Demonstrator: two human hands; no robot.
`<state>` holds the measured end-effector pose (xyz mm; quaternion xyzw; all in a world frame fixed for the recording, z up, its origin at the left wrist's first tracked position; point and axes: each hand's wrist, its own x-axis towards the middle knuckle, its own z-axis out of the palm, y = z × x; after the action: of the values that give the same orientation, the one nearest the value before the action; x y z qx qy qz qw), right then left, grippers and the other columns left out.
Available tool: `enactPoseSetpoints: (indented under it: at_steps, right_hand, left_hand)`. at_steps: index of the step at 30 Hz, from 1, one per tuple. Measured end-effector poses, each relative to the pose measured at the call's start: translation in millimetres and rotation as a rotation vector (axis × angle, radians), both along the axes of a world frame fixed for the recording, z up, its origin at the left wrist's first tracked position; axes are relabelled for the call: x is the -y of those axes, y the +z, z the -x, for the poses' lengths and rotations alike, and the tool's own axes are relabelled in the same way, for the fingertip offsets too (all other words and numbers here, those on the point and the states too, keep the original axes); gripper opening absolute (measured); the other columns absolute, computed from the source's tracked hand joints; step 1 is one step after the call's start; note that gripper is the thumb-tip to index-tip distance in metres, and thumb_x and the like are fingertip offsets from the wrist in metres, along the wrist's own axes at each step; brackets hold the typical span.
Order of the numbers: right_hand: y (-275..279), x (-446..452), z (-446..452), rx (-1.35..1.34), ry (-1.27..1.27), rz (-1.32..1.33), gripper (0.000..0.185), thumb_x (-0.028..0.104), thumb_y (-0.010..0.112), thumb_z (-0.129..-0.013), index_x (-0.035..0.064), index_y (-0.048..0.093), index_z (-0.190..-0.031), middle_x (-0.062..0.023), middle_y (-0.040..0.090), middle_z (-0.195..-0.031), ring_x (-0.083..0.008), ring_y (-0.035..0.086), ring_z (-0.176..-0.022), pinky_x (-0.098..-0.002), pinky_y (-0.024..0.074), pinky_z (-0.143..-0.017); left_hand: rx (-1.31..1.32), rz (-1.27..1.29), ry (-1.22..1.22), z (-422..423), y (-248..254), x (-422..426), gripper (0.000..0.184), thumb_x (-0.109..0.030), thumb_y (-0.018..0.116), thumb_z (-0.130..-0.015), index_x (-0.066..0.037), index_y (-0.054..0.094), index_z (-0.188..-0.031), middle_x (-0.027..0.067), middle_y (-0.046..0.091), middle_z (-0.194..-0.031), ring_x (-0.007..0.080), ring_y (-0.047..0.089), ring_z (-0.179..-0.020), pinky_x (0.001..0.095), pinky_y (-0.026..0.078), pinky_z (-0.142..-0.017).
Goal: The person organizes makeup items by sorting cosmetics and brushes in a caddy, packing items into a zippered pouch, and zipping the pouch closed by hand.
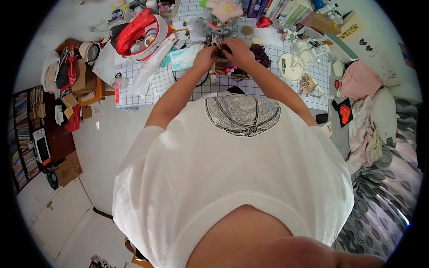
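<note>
Both hands are close together over the far middle of a table with a checked cloth [183, 91]. My left hand [205, 58] has its fingers curled at a small dark brownish thing, too small to make out. Beside it, my right hand [237, 51] bends its fingers over the same spot. Just below the hands sits an open brown container [237, 73] with pink and dark small items in it. A dark purple ruffled thing [260, 56] lies right of my right hand. A blue and white packet [184, 58] lies left of my left hand.
A red and white bag [142, 35] stands at the table's left. Books [281, 10] line the back, near a jar [220, 22]. At the right are a round white stand [291, 67] and a small card-like item [308, 83]. A white keyboard [161, 82] lies left of my forearms.
</note>
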<state>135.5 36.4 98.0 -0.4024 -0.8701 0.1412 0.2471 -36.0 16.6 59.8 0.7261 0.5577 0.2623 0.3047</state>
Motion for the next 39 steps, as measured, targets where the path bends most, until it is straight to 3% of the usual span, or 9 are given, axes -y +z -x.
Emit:
enactPoseSetpoints:
  at_steps: [4, 7, 10, 13, 16, 22, 31, 39]
  right_hand:
    - [9, 8, 1, -0.139, 0.012, 0.006, 0.036, 0.014, 0.062, -0.072, 0.0054, 0.05, -0.105, -0.0145, 0.05, -0.11, -0.0318, 0.047, -0.103, -0.04, 0.0362, -0.089]
    - [24, 20, -5, -0.25, -0.092, 0.115, 0.037, 0.014, 0.062, -0.073, 0.0041, 0.049, -0.106, -0.0151, 0.045, -0.115, -0.0332, 0.046, -0.104, -0.0388, 0.0377, -0.088]
    - [16, 22, -22, -0.292, -0.196, 0.067, 0.037, 0.014, 0.062, -0.075, 0.0028, 0.048, -0.107, -0.0162, 0.042, -0.116, -0.0332, 0.045, -0.104, -0.0375, 0.0385, -0.088]
    - [5, 24, -38, -0.31, -0.237, 0.045, 0.036, 0.013, 0.061, -0.075, 0.002, 0.048, -0.106, -0.0168, 0.043, -0.114, -0.0328, 0.045, -0.103, -0.037, 0.0389, -0.087]
    - [-12, 24, -51, -0.342, -0.299, 0.1, 0.032, 0.012, 0.06, -0.076, 0.0007, 0.049, -0.104, -0.0163, 0.045, -0.109, -0.0317, 0.047, -0.099, -0.0357, 0.0403, -0.084]
    - [-24, 28, -68, -0.386, -0.398, 0.163, 0.028, 0.012, 0.059, -0.077, 0.0006, 0.051, -0.101, -0.015, 0.047, -0.104, -0.0281, 0.052, -0.091, -0.0335, 0.0425, -0.08]
    - [-26, 37, -83, -0.398, -0.42, 0.216, 0.023, 0.01, 0.057, -0.077, 0.0004, 0.052, -0.097, -0.0141, 0.047, -0.097, -0.0257, 0.053, -0.081, -0.0326, 0.0445, -0.072]
    - [-36, 37, -89, -0.375, -0.432, 0.25, 0.021, 0.009, 0.058, -0.076, 0.001, 0.052, -0.095, -0.012, 0.049, -0.093, -0.0237, 0.052, -0.079, -0.0318, 0.0437, -0.072]
  left_hand:
    - [-0.071, -0.103, -0.076, 8, -18, -2, 0.023, -0.009, 0.065, -0.066, 0.0, 0.055, -0.084, 0.0149, 0.057, -0.08, 0.0322, 0.055, -0.078, 0.0409, 0.042, -0.067]
    - [-0.019, -0.101, 0.115, 7, -33, 8, 0.027, -0.015, 0.068, -0.064, -0.001, 0.054, -0.083, 0.0146, 0.058, -0.081, 0.0315, 0.056, -0.078, 0.0407, 0.043, -0.067]
    - [-0.056, 0.26, 0.101, 12, -41, 26, 0.037, -0.028, 0.069, -0.064, -0.003, 0.057, -0.088, 0.0153, 0.058, -0.087, 0.0309, 0.055, -0.085, 0.0393, 0.044, -0.07]
    - [-0.212, 0.358, 0.043, 10, -47, 41, 0.046, -0.04, 0.067, -0.065, -0.005, 0.058, -0.095, 0.0164, 0.056, -0.094, 0.031, 0.055, -0.09, 0.0387, 0.045, -0.073]
    - [-0.292, 0.316, 0.038, 5, -45, 43, 0.048, -0.042, 0.065, -0.068, -0.007, 0.06, -0.101, 0.0159, 0.058, -0.094, 0.0305, 0.056, -0.089, 0.0388, 0.046, -0.075]
    - [-0.38, 0.343, -0.024, 7, -55, 39, 0.049, -0.036, 0.067, -0.065, -0.008, 0.056, -0.105, 0.0139, 0.052, -0.102, 0.0307, 0.053, -0.092, 0.0406, 0.045, -0.077]
    - [-0.443, 0.287, -0.053, 1, -47, 43, 0.038, -0.024, 0.07, -0.061, -0.009, 0.056, -0.093, 0.0124, 0.051, -0.097, 0.0308, 0.054, -0.091, 0.0409, 0.046, -0.076]
    - [-0.377, 0.268, 0.12, 4, -80, 36, 0.03, -0.012, 0.064, -0.062, -0.006, 0.054, -0.09, 0.0182, 0.053, -0.098, 0.0344, 0.055, -0.088, 0.042, 0.046, -0.075]
